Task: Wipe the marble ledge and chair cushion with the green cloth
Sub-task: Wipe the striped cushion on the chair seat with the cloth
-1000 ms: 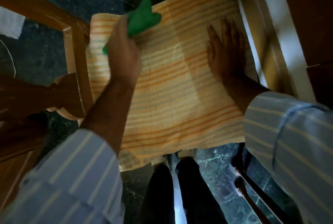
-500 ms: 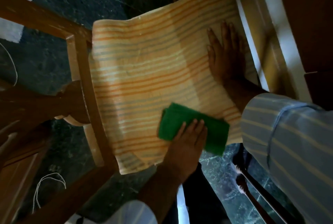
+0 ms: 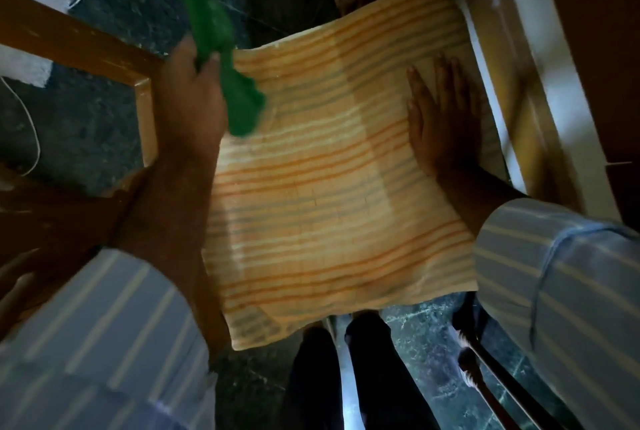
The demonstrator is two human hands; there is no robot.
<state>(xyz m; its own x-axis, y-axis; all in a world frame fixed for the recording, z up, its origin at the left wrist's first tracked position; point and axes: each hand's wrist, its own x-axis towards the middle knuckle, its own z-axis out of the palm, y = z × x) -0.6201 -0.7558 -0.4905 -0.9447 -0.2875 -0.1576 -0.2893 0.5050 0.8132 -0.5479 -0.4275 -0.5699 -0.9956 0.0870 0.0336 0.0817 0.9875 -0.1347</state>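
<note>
Head view blurred the green cloth (image 3: 221, 59) that our left hand (image 3: 194, 100) gripped over the chair cushion (image 3: 329, 187)'s far-left corner. Our right hand (image 3: 440, 118) lay flat, fingers spread, near the cushion's right edge; our sleeves hid its near corners beside the wooden chair frame (image 3: 145, 118).

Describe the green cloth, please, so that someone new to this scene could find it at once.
Start at the striped orange-and-cream chair cushion filling the middle of the view. At its far left corner, the left hand grips the green cloth, bunched and blurred. It is the only bright green thing there.
</note>
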